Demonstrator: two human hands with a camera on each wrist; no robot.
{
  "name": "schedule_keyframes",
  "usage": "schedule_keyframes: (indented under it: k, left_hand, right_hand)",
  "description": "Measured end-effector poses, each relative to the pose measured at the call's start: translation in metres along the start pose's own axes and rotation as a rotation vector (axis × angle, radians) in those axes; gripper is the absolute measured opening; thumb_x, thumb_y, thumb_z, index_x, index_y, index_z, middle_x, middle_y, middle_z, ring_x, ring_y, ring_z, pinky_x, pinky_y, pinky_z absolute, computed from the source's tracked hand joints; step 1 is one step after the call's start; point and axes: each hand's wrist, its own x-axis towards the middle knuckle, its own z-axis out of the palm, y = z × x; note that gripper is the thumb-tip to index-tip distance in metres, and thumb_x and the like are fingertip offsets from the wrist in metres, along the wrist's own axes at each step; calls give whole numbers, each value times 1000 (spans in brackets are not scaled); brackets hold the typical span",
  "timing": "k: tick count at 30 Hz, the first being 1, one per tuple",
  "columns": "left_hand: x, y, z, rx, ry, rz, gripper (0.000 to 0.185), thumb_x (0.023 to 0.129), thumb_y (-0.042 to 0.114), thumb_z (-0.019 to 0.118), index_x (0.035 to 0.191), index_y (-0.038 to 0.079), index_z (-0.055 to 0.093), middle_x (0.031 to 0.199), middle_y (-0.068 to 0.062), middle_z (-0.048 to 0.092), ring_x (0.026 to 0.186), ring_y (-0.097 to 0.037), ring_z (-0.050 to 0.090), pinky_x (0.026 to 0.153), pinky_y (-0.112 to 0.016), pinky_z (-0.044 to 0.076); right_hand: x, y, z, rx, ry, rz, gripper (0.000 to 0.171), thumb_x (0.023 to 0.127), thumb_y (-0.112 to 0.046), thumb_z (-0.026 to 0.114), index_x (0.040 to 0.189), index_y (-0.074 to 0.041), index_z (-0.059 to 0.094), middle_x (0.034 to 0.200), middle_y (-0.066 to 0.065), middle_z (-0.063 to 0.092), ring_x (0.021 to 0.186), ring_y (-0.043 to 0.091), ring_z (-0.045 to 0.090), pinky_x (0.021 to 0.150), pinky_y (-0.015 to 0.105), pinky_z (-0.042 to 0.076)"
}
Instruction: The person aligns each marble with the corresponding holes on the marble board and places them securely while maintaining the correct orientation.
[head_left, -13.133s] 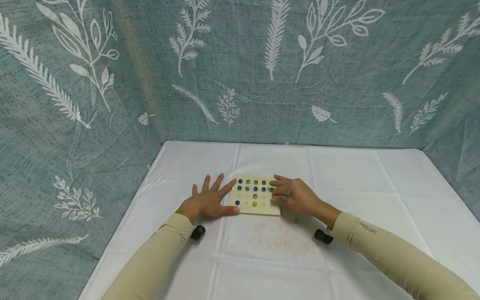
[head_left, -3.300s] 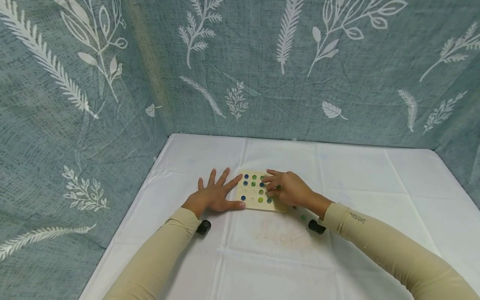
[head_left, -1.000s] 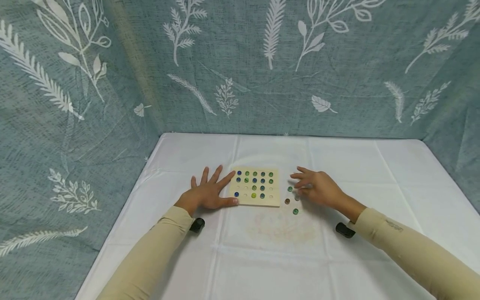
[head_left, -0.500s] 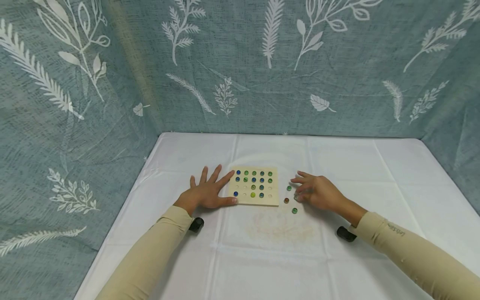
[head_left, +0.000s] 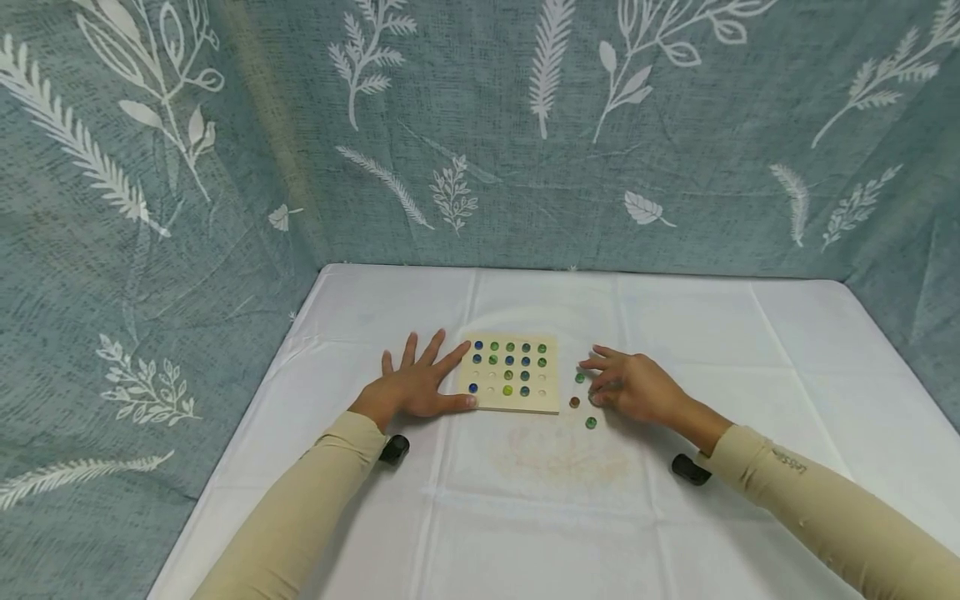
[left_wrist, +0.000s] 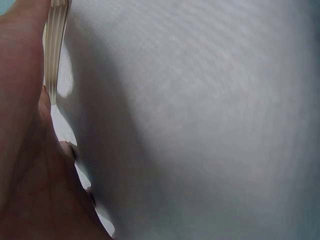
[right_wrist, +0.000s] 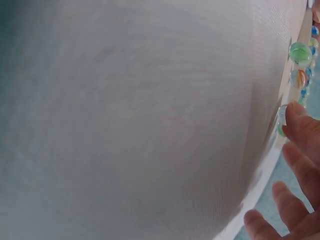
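A pale wooden board with rows of round hollows lies on the white-covered table. Blue, green and yellow-green glass marbles fill its two far rows and some hollows of the two near ones. My left hand lies spread at the board's left side, thumb and index finger touching its edge. Right of the board, my right hand pinches a clear marble between thumb and index finger, close over the cloth. Beside it lie a green marble, a brown marble and another green marble.
White cloth with creases and a faint reddish stain covers the table. A teal curtain with white leaf prints hangs behind and at the sides. Black wrist cameras sit under both wrists.
Two marbles have been added in the board's fourth column since the oldest frame. My right hand has moved right off the board and lowered its fingertips onto the clear marble. The left stays put.
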Motion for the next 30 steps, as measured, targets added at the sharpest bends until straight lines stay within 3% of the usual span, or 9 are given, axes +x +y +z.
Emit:
schedule_keyframes:
  k: [30]
  left_hand:
    - [-6,2,-2,-10,-3,8,100,92,77,57,168,39,6,178,-7,-13,160,-46,-22,121,-78,-9]
  right_hand:
    - [8,-12,-1,33,58,-49,9,86,0,81,93,-5,84,129,13,75,144,39,53,108,57,51]
